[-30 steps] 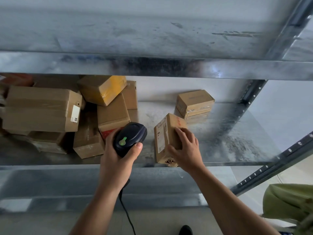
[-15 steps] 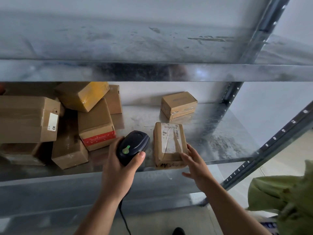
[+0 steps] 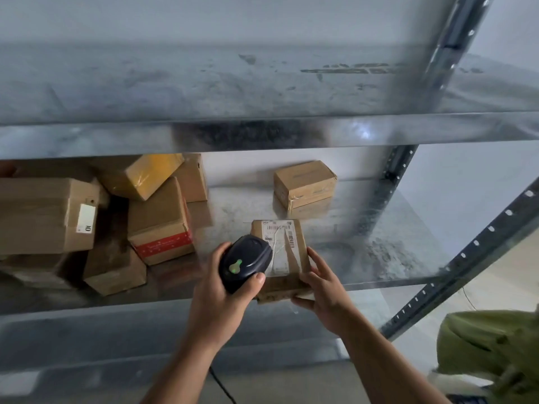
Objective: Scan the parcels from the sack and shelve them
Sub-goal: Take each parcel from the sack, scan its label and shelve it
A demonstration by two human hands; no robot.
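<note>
A small brown parcel [image 3: 287, 252] with a white label facing up lies flat at the front edge of the middle metal shelf [image 3: 364, 252]. My right hand [image 3: 320, 287] holds its near right corner, fingers along the side and thumb under the front edge. My left hand [image 3: 221, 290] grips a black barcode scanner [image 3: 245, 262] with a green mark, its head over the parcel's left edge and part of the label. The green sack [image 3: 490, 348] sits at the lower right.
Several cardboard boxes [image 3: 157, 217] are piled on the shelf's left half, one with a yellow side, one with a red band. A single small box [image 3: 304, 183] stands at the back. The scanner cable [image 3: 223, 386] hangs down. A perforated shelf post [image 3: 466, 252] slants on the right.
The parcel went from standing on edge to lying flat, label up. My right hand slid to its near right corner. The scanner moved right, over the label.
</note>
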